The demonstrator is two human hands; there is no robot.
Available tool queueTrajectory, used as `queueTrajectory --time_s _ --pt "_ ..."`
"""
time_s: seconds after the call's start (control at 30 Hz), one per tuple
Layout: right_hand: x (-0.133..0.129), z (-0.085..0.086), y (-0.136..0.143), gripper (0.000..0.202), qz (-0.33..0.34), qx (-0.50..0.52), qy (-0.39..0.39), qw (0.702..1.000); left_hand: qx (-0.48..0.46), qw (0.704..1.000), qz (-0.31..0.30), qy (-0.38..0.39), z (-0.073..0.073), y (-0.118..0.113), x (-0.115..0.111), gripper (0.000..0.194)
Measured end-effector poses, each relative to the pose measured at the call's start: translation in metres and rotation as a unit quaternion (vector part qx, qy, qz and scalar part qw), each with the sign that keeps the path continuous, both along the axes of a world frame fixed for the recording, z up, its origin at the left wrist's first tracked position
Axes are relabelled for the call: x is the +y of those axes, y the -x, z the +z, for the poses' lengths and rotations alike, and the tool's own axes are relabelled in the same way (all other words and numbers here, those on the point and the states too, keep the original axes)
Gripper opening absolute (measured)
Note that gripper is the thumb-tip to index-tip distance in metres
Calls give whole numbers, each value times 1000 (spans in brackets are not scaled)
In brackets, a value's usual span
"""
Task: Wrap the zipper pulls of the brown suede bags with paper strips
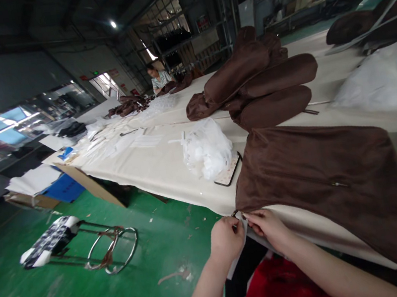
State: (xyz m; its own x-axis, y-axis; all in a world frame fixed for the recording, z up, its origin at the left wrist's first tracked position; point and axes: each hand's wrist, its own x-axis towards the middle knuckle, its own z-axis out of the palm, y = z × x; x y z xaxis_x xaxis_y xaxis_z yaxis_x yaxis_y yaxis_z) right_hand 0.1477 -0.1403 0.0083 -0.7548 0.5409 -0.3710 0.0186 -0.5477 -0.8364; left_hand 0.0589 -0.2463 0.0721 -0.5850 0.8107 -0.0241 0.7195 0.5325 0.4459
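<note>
Both hands' fingers, the left's (pixel 235 226) and right's (pixel 255 220), are closed in a pinch at the near-left corner of the brown bag (pixel 318 169), which spreads rightward over the pale tabletop (pixel 140 160).

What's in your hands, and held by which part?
The brown zippered bag, by its near left corner at the table edge; left hand and right hand both pinch there. Whether on cloth or a small fitting, I can't tell.
</note>
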Motion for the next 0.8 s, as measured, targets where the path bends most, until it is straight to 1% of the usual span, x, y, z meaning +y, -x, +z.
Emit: queueTrajectory --time_s 0.17,0.23,0.33,0.47,0.57,0.7,0.8 --pt "-4 -3 1 32 -32 7 26 999 -14 999 17 -48 -6 0 -4 30" --pt "-4 -4 0 33 -32 7 26 999 -31 997 22 -61 -8 0 -5 32" --pt "-3 -7 -2 33 -27 4 18 999 -39 997 33 -60 -11 0 -2 31" --pt "-2 -12 -2 31 -20 -24 -29 999 -39 997 50 -55 -14 0 4 28" --pt "-1 -15 -3 28 -12 -37 -68 997 -68 994 42 -68 -15 1 6 30" --pt "0 -18 -4 25 -8 -41 -93 995 -105 991 21 -77 -17 2 4 35" --pt "0 -20 -3 25 -6 -38 -105 994 -147 983 34 -103 -21 3 3 35"
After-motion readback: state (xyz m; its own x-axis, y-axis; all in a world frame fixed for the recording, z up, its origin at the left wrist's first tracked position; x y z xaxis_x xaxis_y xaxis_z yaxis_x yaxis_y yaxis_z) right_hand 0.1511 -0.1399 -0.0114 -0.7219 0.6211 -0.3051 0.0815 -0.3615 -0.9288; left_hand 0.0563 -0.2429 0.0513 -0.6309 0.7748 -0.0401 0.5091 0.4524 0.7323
